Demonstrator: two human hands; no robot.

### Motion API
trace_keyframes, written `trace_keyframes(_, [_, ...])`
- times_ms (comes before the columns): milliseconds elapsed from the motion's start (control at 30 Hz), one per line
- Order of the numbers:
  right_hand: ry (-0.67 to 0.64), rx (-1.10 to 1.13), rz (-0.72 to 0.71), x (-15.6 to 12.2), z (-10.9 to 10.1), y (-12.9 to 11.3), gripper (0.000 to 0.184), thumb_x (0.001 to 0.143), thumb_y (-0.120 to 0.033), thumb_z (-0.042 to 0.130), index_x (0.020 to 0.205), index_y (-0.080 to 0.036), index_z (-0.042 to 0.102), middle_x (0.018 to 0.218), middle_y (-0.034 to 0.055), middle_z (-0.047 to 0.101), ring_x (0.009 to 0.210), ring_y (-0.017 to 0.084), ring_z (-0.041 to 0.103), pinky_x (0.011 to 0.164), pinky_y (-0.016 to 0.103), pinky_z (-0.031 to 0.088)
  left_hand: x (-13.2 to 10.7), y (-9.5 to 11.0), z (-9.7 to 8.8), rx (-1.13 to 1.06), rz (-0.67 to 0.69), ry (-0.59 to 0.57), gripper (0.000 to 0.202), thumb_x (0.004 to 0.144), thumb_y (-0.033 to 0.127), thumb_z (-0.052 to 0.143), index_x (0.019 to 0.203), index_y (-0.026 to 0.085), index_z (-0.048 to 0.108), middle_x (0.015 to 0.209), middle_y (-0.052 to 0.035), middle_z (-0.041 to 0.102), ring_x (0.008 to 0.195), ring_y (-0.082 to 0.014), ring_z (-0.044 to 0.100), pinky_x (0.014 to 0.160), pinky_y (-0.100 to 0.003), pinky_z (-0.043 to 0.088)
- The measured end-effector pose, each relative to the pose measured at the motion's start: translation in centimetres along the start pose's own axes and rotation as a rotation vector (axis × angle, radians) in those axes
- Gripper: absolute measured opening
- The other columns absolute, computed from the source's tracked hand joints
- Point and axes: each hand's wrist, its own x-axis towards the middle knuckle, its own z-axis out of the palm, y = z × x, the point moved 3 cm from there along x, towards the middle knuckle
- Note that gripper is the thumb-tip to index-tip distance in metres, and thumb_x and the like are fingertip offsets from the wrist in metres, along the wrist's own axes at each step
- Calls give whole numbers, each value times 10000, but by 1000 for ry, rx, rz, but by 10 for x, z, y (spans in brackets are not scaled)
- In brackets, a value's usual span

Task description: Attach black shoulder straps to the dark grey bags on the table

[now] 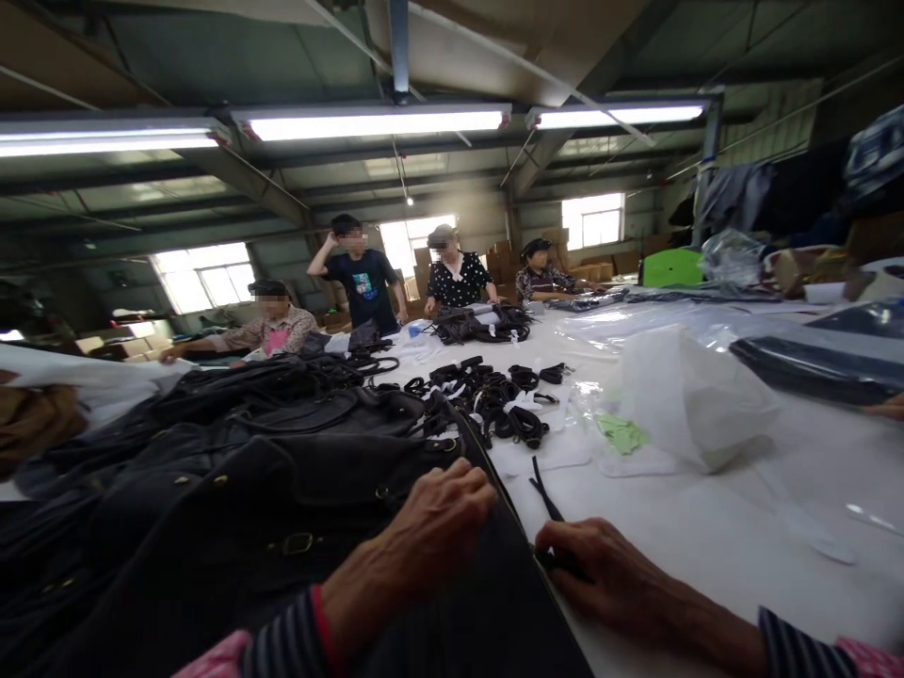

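Observation:
My left hand (pixel 432 520) rests knuckles-up on a black bag (pixel 282 527) lying in front of me, fingers curled over its right edge. My right hand (pixel 593 570) lies on the white table (pixel 706 537) just right of that edge, fingertips pinched on a thin black strap (pixel 545 494) that runs away from me. The bag has brass buckles and rivets. More black bags (pixel 233 405) are piled behind it on the left.
Several coiled black straps (pixel 494 391) lie mid-table, with a white plastic bag (pixel 685 395) and a green scrap (pixel 621 433) to their right. Several people stand or sit at the far end. Dark flat items (pixel 812 367) lie at the right.

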Motion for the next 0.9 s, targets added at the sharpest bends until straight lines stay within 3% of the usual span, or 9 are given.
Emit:
trace_keyframes(100, [-2,-34,7,1,1,1,120,845,-189,549,930,-226,624,695,-41,571,622,128,522,633,246,341,31,15,41,18,183,-16,333,906,69,474,1163,249,584,1257,-50,636,1170,-231,538,954,-382,417])
trace_keyframes(233, [-4,-35,22,1,0,0,119,846,-190,544,923,-226,627,693,-40,556,619,124,498,627,251,332,32,7,67,25,161,41,245,915,76,471,1071,234,575,1162,-43,639,1110,-236,536,929,-409,415])
trace_keyframes(533, [-64,117,125,7,-5,11,176,821,-208,610,980,-197,684,684,-42,553,623,114,511,603,224,356,35,4,66,88,169,115,160,924,89,491,1003,212,558,1096,-50,623,1011,-231,510,856,-407,403])
trace_keyframes(700, [-174,-18,116,-4,-21,-11,231,872,-210,559,1050,-242,703,696,-33,547,669,130,533,653,238,367,36,0,69,75,198,105,158,957,100,487,1010,226,567,1070,-29,621,1004,-225,489,838,-403,370])
trace_keyframes(900, [-369,66,272,-38,-47,-28,269,819,-238,614,1052,-268,744,907,20,604,775,155,573,664,239,409,33,0,64,15,227,115,170,980,94,476,1007,234,570,1054,-9,626,1032,-217,472,851,-395,336])
